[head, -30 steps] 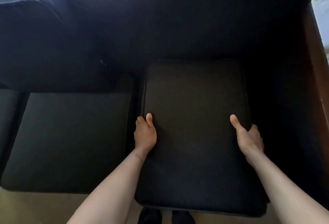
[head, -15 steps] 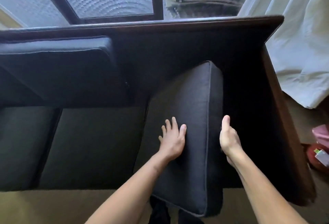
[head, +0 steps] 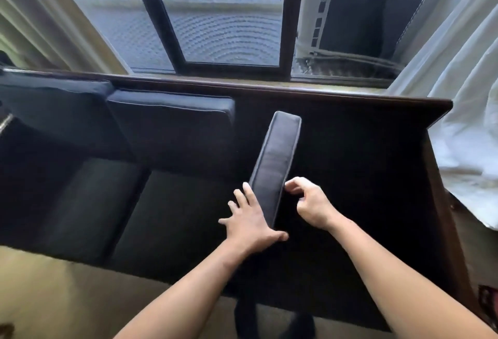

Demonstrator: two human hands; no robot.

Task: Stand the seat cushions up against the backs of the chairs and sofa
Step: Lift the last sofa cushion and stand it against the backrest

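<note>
A dark seat cushion (head: 277,155) stands on its edge over the right end of the dark sofa (head: 336,101), seen edge-on and pointing toward the back. My left hand (head: 250,220) lies spread on its left face, thumb hooked round the near end. My right hand (head: 312,204) hovers at its right side, fingers curled and apart, fingertips at the cushion's edge. Two more cushions, one (head: 172,120) at the middle and one (head: 54,101) at the left, lean upright against the sofa back.
The bare seat base (head: 167,212) shows left of the held cushion. A wooden armrest (head: 442,204) bounds the sofa's right end. Behind the back are a window (head: 229,23), an outdoor unit (head: 372,15) and a white curtain (head: 463,91). Beige floor (head: 54,298) lies in front.
The cushion went from flat on the seat to tilted up, then to standing on its edge. My right hand has come off its side. My view has lifted toward the window.
</note>
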